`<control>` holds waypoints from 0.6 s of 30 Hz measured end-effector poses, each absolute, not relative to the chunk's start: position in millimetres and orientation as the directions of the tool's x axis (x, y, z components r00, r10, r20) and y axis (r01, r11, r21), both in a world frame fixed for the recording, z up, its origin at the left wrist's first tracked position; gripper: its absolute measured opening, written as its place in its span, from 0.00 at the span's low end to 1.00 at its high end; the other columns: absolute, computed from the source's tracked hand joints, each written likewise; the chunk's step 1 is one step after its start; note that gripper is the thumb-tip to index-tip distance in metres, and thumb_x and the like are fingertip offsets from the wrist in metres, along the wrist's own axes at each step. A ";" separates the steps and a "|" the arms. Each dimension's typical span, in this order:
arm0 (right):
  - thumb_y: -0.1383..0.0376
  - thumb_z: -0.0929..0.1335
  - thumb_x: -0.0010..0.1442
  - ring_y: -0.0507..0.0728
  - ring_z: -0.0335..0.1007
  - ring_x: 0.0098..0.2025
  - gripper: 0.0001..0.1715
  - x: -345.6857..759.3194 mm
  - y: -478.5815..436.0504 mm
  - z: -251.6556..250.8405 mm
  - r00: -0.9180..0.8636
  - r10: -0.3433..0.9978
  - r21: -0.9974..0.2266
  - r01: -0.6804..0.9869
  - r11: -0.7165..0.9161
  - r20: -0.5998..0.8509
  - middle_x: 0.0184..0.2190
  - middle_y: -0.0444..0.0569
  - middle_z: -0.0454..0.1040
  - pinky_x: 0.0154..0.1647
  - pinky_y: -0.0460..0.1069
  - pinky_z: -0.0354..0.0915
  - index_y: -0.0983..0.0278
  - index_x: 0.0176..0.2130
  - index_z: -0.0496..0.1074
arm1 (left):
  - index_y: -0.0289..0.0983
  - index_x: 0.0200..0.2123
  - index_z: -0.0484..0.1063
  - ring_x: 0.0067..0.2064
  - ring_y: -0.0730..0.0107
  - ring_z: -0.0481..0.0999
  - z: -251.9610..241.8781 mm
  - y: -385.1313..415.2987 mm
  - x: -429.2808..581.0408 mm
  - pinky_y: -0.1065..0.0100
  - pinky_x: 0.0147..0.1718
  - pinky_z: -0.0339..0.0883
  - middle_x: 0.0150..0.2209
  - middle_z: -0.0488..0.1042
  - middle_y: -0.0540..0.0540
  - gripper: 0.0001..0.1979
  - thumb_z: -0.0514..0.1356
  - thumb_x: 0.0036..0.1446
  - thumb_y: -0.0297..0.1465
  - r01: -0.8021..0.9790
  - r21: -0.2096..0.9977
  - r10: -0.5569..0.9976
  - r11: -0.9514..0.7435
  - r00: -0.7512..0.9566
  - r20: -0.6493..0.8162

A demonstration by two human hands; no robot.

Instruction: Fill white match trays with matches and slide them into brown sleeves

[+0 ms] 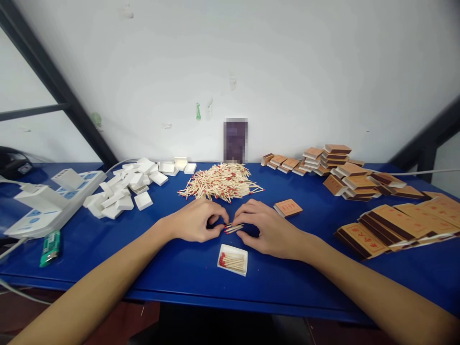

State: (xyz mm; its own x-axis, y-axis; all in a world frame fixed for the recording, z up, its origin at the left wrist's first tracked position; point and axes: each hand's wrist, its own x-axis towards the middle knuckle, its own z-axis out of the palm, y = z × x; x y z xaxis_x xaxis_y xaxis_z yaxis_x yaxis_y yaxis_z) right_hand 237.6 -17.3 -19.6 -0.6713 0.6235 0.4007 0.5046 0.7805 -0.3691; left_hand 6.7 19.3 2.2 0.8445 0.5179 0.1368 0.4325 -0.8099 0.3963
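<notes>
Between my two hands is a small bundle of red-tipped matches (234, 229), above the blue table. My right hand (264, 227) pinches the bundle between thumb and fingers at its plain end. The thumb and forefinger of my left hand (201, 220) close at the red heads. Just below, towards me, lies a white matchbox tray (246, 266) partly filled with matches, their heads to the left. Behind my hands rises a large heap of loose matches (219, 182). One orange-brown matchbox sleeve (288, 208) rests beyond my right hand.
White empty trays (125, 187) are piled at the left, beside a white power strip (72, 196) and a green lighter (50, 248). Finished-looking matchboxes (338, 163) stack at the back right. Flat sleeves (391, 223) fan out at the right. A blurred dark rectangle (235, 140) stands against the wall.
</notes>
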 end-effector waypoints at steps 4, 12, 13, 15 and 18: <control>0.68 0.67 0.61 0.57 0.68 0.41 0.10 237.7 -16.8 -20.1 -0.671 0.621 -0.353 0.512 0.783 0.404 0.39 0.50 0.76 0.46 0.55 0.65 0.61 0.41 0.77 | 0.37 0.37 0.76 0.23 0.78 0.63 2.1 18.3 7.3 0.73 0.26 0.57 0.22 0.65 0.54 0.10 0.57 0.51 0.25 0.427 0.401 0.514 -0.810 0.847 0.136; 0.69 0.67 0.63 0.57 0.69 0.42 0.10 235.7 -16.6 -19.5 -0.670 0.624 -0.394 0.488 0.778 0.402 0.39 0.48 0.77 0.46 0.54 0.65 0.60 0.42 0.77 | 0.36 0.42 0.75 0.34 0.70 0.72 3.5 29.8 -0.2 0.68 0.37 0.64 0.35 0.76 0.47 0.14 0.51 0.59 0.24 0.489 0.268 0.553 -0.830 0.785 0.278; 0.68 0.67 0.63 0.57 0.69 0.42 0.10 235.2 -16.3 -20.2 -0.669 0.624 -0.400 0.484 0.778 0.404 0.39 0.48 0.77 0.46 0.54 0.65 0.60 0.42 0.77 | 0.36 0.43 0.75 0.35 0.69 0.73 4.6 32.9 -3.2 0.67 0.38 0.64 0.36 0.77 0.46 0.14 0.51 0.60 0.24 0.514 0.239 0.566 -0.824 0.768 0.299; 0.68 0.67 0.64 0.57 0.68 0.42 0.09 234.4 -15.3 -21.8 -0.673 0.617 -0.406 0.472 0.783 0.408 0.39 0.48 0.77 0.46 0.53 0.64 0.60 0.42 0.77 | 0.35 0.43 0.75 0.37 0.68 0.74 7.0 39.1 -10.1 0.66 0.39 0.65 0.37 0.77 0.46 0.14 0.50 0.61 0.25 0.537 0.217 0.579 -0.815 0.748 0.324; 0.68 0.66 0.64 0.56 0.68 0.41 0.09 234.0 -14.3 -23.2 -0.680 0.617 -0.403 0.475 0.783 0.397 0.37 0.48 0.77 0.45 0.53 0.64 0.61 0.41 0.77 | 0.36 0.44 0.74 0.38 0.70 0.74 9.5 46.6 -19.3 0.67 0.39 0.66 0.38 0.77 0.47 0.14 0.50 0.63 0.24 0.488 0.294 0.568 -0.822 0.745 0.350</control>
State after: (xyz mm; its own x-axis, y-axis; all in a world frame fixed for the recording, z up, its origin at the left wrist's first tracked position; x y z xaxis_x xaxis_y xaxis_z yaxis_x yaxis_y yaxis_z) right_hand 234.0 -14.3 -23.2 -0.6796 0.6167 0.3972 0.4747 0.7826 -0.4028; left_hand -19.3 46.6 9.5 0.7452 0.5677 0.3498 0.4881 -0.8218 0.2938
